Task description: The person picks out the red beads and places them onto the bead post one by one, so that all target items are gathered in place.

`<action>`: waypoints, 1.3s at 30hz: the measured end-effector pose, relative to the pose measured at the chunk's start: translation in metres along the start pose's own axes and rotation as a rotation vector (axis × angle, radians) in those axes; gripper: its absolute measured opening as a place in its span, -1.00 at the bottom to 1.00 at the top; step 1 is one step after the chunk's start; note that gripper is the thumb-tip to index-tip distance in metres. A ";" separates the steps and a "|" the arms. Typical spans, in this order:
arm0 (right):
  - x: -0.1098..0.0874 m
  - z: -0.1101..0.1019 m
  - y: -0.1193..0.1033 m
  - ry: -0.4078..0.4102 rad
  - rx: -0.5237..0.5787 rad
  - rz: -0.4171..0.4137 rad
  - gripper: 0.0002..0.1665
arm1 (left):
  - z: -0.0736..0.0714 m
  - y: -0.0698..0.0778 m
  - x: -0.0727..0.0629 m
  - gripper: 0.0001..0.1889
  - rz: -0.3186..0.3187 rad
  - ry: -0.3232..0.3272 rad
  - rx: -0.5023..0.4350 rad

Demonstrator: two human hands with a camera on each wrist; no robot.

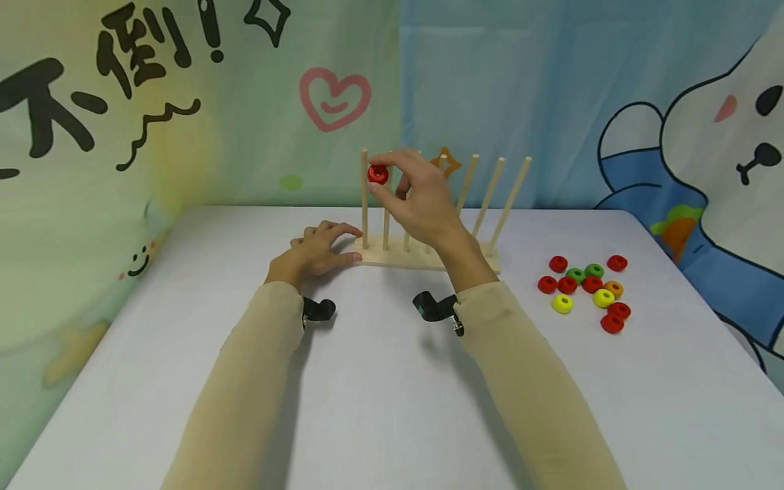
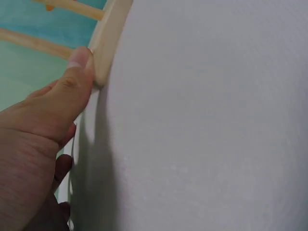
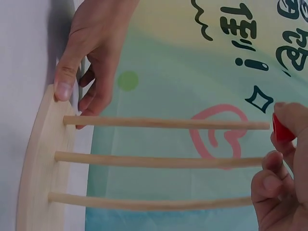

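A wooden peg stand (image 1: 398, 258) with several upright pegs stands toward the back of the white table. My left hand (image 1: 314, 250) grips the left end of its base; in the left wrist view the thumb (image 2: 77, 72) lies on the base's end. My right hand (image 1: 422, 197) pinches a red bead (image 1: 378, 175) with a hole through it, between thumb and fingertips. In the right wrist view the bead is close to the tip of the leftmost peg (image 3: 168, 122), beyond its end. The three pegs seen there carry no beads.
On the right of the table lie loose beads: several red ones (image 1: 612, 323), two green (image 1: 594, 270), two yellow (image 1: 562, 303) and an orange one (image 1: 613, 289). A printed cloth backdrop (image 1: 490, 88) hangs behind the table's back edge.
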State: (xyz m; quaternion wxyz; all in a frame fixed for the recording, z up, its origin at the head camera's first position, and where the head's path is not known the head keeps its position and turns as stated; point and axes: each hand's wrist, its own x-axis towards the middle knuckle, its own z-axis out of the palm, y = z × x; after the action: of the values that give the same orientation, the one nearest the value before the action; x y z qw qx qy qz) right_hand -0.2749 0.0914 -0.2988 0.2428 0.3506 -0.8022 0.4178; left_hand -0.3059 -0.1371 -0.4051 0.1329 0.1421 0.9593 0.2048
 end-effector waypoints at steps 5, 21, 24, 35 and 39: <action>0.008 0.003 -0.001 0.028 0.016 0.006 -0.64 | 0.001 -0.001 0.000 -0.39 0.000 0.002 -0.018; 0.032 0.009 -0.019 -0.025 -0.164 0.170 -0.59 | 0.001 0.001 0.000 -0.38 -0.004 -0.005 -0.028; 0.039 0.011 -0.023 -0.061 -0.206 0.202 -0.59 | 0.000 0.000 0.001 -0.38 -0.010 -0.003 -0.018; 0.040 0.007 -0.025 -0.135 -0.194 0.311 -0.47 | -0.001 0.005 -0.001 -0.40 -0.026 -0.013 -0.048; 0.037 0.006 -0.024 -0.117 -0.182 0.240 -0.51 | -0.001 0.004 0.000 -0.39 -0.035 -0.009 -0.042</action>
State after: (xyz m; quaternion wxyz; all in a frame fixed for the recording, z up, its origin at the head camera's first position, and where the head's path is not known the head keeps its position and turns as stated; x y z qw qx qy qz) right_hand -0.2807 0.0637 -0.2649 0.1746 0.2527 -0.8856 0.3484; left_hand -0.3051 -0.1341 -0.4022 0.1438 0.1233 0.9565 0.2218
